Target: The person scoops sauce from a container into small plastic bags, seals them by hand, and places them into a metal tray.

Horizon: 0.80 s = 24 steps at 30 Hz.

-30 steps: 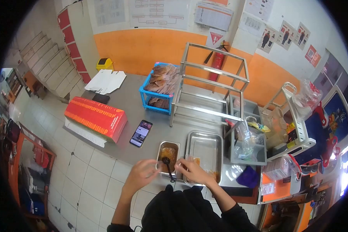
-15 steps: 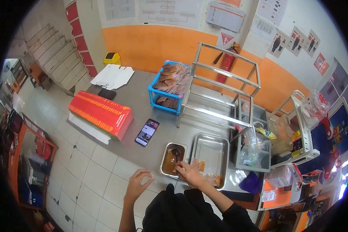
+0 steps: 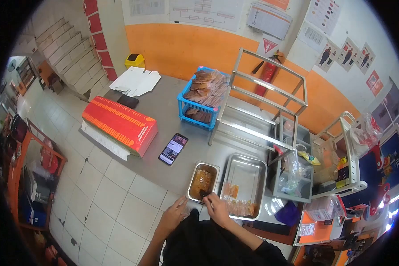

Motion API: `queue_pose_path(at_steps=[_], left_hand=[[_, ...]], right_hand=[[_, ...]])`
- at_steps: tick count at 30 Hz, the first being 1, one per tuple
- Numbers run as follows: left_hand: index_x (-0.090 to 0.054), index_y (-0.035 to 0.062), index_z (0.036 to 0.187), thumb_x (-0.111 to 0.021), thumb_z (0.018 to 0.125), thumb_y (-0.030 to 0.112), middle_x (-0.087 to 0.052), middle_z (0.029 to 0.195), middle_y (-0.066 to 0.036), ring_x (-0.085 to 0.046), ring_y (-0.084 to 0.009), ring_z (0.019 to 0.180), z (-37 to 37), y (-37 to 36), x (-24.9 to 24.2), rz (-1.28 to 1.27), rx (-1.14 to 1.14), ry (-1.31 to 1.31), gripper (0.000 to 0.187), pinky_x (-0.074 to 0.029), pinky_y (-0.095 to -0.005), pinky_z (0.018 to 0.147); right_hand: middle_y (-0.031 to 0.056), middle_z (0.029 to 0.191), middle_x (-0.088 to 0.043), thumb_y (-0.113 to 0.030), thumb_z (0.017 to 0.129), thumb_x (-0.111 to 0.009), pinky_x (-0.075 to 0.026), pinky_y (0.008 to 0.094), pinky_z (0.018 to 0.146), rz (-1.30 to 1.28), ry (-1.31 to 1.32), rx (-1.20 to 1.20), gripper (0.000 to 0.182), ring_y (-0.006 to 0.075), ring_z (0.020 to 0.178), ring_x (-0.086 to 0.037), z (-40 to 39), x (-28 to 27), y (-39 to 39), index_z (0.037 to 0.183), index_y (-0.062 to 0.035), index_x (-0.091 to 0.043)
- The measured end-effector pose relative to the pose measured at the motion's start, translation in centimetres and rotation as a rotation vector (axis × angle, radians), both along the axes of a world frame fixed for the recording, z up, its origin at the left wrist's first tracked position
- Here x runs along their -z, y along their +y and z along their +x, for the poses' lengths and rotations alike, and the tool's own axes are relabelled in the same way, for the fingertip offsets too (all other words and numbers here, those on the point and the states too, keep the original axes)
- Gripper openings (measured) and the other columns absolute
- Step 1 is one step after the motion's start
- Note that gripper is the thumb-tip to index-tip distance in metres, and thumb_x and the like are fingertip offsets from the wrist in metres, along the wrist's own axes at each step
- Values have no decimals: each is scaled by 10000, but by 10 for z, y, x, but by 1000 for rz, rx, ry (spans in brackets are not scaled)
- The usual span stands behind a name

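My right hand point(image 3: 217, 210) is closed around the handle of a dark spoon point(image 3: 203, 193), which dips into a small steel container point(image 3: 189, 189) of brown-orange sauce point(image 3: 202, 178). The spoon's bowl is mostly hidden in the sauce. Just left of the container's near corner is my left hand point(image 3: 174, 216), fingers pinched together at what looks like a small clear plastic bag point(image 3: 188, 207). Beside the container, to the right, lies a large steel tray point(image 3: 248, 170). Several small clear bags of orange sauce point(image 3: 240, 206) are lined along its near and left sides.
A phone point(image 3: 173, 150) with a lit screen lies beyond the container. Farther off are a red box point(image 3: 119, 124), a blue basket point(image 3: 198, 106) of brown packets and a steel rack frame point(image 3: 257, 117). Grey bins point(image 3: 292, 181) and a purple cloth point(image 3: 287, 213) are at the right.
The spoon has moved down toward the near end of the container, and the sauce surface is now bubbly. My left hand has come right, close to the container, its fingers drawn together.
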State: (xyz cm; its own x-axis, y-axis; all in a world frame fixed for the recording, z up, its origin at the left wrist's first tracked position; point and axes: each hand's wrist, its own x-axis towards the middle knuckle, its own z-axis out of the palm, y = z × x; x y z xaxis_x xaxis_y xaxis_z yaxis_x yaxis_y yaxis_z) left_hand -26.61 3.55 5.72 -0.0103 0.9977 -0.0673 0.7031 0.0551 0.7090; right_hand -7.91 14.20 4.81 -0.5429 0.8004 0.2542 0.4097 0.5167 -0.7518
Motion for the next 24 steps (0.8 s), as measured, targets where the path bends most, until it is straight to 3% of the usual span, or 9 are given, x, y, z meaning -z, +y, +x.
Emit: queue_pose_path(at_steps=[3, 6, 9, 12, 15, 18, 21, 24], left_hand=[[-460, 77, 1383, -710, 807, 117, -432, 1440, -127, -537, -358, 1196, 1, -2, 7, -14, 8, 39, 628, -499, -403, 942], [-437, 55, 1391, -699, 781, 53, -427, 1438, -118, -592, -359, 1059, 2, -2, 11, 30, 10, 18, 664, -504, -410, 901], [-430, 53, 1398, -701, 777, 51, -427, 1436, -120, -589, -363, 1057, 0, -1, 16, 53, 28, 66, 678, -502, -415, 898], [-423, 51, 1404, -707, 773, 56, -440, 1423, -122, -590, -364, 1055, 1, -1, 14, 50, 26, 47, 692, -501, -414, 893], [-425, 47, 1402, -713, 769, 61, -456, 1407, -124, -595, -361, 1044, 3, 0, 3, 48, 21, 57, 695, -502, -413, 886], [-429, 54, 1401, -717, 767, 67, -455, 1412, -123, -597, -360, 1038, 3, -2, 11, 31, 13, 30, 697, -504, -414, 879], [-431, 61, 1402, -721, 765, 72, -443, 1427, -122, -599, -360, 1034, 4, -2, 14, 21, 5, 74, 700, -506, -413, 876], [-457, 96, 1392, -724, 790, 101, -438, 1443, -116, -559, -351, 1166, 4, -2, 8, -43, -10, 66, 659, -502, -408, 924]], right_hand=[[103, 816, -633, -174, 990, -538, -494, 322, 665, -333, 158, 197, 223, 204, 717, -635, 5, -2, 1, 918, 25, -606], [82, 796, -660, -188, 1019, -490, -478, 285, 679, -547, 531, 335, 280, 141, 716, -614, 10, 45, 8, 907, 31, -625], [78, 807, -663, -183, 1031, -458, -478, 278, 697, -679, 703, 417, 316, 129, 729, -603, 17, 55, 14, 884, 38, -628], [84, 825, -669, -182, 1015, -493, -480, 279, 706, -583, 585, 369, 284, 149, 740, -617, 23, 51, 9, 892, 35, -630], [103, 899, -673, -179, 981, -545, -503, 311, 719, -180, 295, 105, 221, 213, 782, -651, 34, 26, 8, 926, 14, -639], [121, 984, -659, -163, 943, -586, -521, 344, 746, -3, 120, -154, 166, 278, 844, -661, 33, 5, 13, 961, -9, -645], [137, 1032, -645, -132, 930, -599, -527, 363, 765, -104, -33, -233, 129, 312, 889, -651, 30, 7, 16, 978, -22, -648], [123, 972, -659, -168, 962, -573, -523, 334, 754, -203, 99, -169, 185, 259, 858, -663, 25, 15, 19, 971, 5, -640]])
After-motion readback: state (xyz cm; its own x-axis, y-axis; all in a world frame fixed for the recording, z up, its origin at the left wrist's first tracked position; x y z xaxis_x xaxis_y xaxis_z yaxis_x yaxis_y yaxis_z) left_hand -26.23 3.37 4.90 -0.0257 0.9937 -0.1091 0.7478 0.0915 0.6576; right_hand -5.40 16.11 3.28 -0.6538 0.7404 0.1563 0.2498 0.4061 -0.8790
